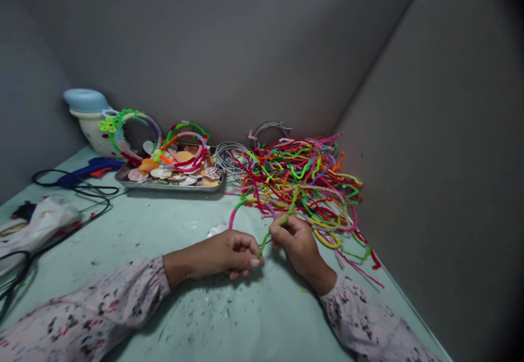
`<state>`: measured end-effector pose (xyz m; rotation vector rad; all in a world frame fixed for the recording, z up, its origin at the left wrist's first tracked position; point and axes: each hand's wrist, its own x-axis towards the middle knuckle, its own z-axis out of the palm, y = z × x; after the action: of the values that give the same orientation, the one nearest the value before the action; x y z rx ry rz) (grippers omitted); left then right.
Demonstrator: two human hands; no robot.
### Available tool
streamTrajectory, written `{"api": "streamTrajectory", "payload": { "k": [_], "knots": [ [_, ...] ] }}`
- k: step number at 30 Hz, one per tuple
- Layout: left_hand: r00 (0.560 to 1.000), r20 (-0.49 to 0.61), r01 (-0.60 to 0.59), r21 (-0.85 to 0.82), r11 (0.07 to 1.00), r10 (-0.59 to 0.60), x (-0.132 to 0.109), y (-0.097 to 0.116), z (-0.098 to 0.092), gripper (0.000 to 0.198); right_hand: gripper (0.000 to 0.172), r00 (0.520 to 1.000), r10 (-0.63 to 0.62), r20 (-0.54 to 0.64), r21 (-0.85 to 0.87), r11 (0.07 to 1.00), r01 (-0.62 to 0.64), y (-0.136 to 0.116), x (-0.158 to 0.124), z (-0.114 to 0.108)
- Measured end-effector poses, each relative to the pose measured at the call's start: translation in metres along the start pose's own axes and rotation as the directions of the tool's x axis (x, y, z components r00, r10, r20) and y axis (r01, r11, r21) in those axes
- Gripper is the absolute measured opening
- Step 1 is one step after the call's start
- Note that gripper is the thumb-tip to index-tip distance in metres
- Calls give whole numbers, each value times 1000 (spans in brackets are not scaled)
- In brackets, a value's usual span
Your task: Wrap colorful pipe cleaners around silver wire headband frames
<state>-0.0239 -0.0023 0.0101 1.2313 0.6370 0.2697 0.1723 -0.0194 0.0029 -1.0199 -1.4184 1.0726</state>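
Observation:
My left hand [229,254] is closed, its thumb and fingers pinching one end of a light green pipe cleaner [265,241]. My right hand [299,246] grips the same pipe cleaner further along, and its free end sticks up past the fingers. Behind both hands curves a hoop [232,215] wrapped in pink, green, yellow and purple. Its lower part is hidden by my hands, so I cannot tell which hand holds it. Just beyond my right hand lies a big tangle of coloured pipe cleaners [303,171].
At the back, a metal tray [176,188] holds seashells, with wrapped hoops [158,127] resting on them. Beside it lies coiled grey wire [233,157]. On the left are a blue-lidded container [96,132], a blue tool [88,172], a black cable [107,205] and a plastic bag [53,217].

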Motion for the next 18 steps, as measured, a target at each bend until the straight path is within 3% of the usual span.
{"api": "streamTrajectory", "payload": {
  "k": [5, 10, 18],
  "knots": [
    [995, 97, -2, 77, 997, -6, 0, -1, 6, 28, 22, 989, 48, 138, 5, 999, -49, -5, 0, 1],
    [988, 151, -41, 139, 989, 20, -1, -2, 8, 24, 26, 929, 132, 346, 69, 984, -166, -4, -3, 1],
    [986, 161, -86, 262, 961, 45, -3, 0, 6, 19, 23, 916, 37, 399, 62, 996, -68, -15, -3, 3]
  ]
}}
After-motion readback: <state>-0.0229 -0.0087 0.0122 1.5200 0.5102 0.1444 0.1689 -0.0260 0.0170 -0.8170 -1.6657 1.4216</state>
